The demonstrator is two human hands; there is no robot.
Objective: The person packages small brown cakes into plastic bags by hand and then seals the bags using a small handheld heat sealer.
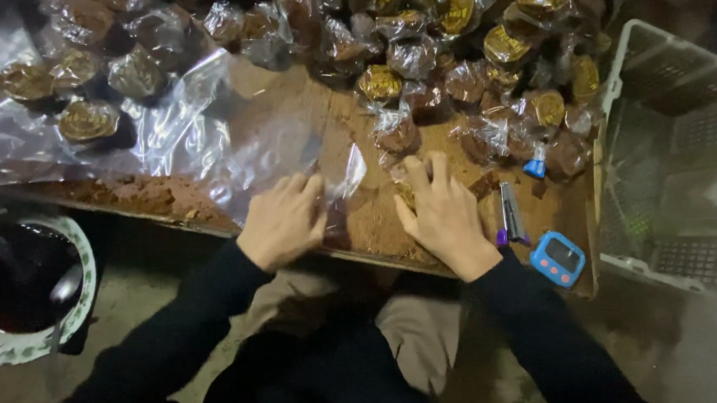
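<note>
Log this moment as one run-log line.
left hand: on clear plastic bag | right hand: flat on brown wooden board | blue digital timer: beside

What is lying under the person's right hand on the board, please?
Under the right hand a brown round piece peeks out beside the fingers, on the crumb-dusted board. The palm covers most of it, so its wrapping cannot be seen.
</note>
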